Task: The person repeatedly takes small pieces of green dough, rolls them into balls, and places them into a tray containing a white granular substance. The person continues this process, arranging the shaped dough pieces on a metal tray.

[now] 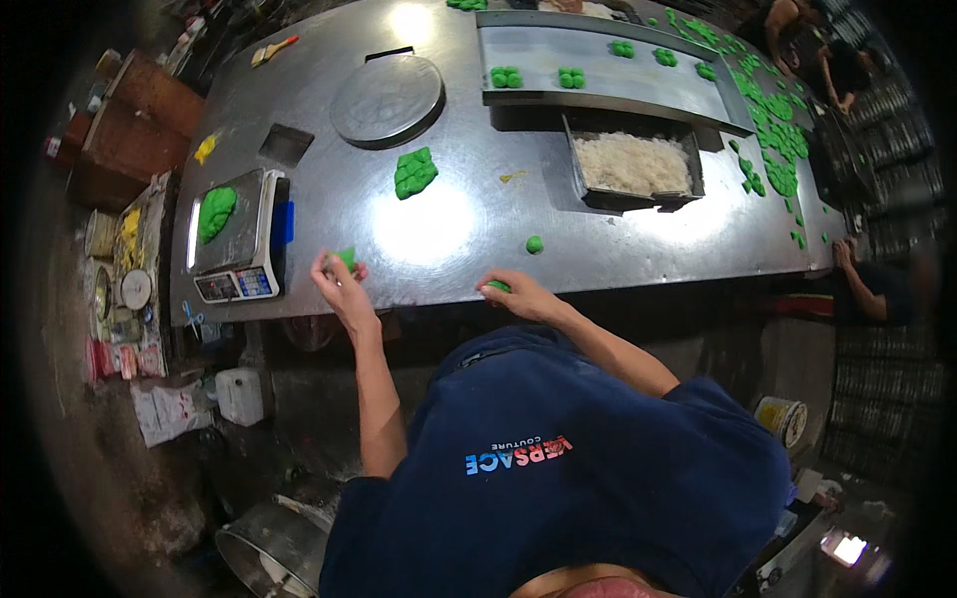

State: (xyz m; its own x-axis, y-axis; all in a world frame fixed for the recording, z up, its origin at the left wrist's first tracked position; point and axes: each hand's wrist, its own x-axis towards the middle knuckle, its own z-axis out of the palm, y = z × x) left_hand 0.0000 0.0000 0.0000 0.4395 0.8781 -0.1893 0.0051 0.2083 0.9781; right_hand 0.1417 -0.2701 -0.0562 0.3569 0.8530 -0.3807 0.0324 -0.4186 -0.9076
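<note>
Reading the clock from the middle of the big shiny table (334, 204), a long metal tray (568, 48) with green clumps on it sits at one o'clock. A box (697, 171) of white fluffy stuff (633, 162) is at three o'clock. At eight o'clock is a scale (253, 217), and at ten o'clock lies a round metal plate (387, 98). The left hand (343, 286), between seven and eight o'clock, curls its fingers around a green piece (346, 258). The right hand (520, 297), just before six o'clock, has its fingers bent around a small green bit (497, 286). A bumpy green slab (416, 173) lies near the middle, a green lump (215, 214) rests on the scale, and one little green ball (534, 244) sits at five o'clock.
</note>
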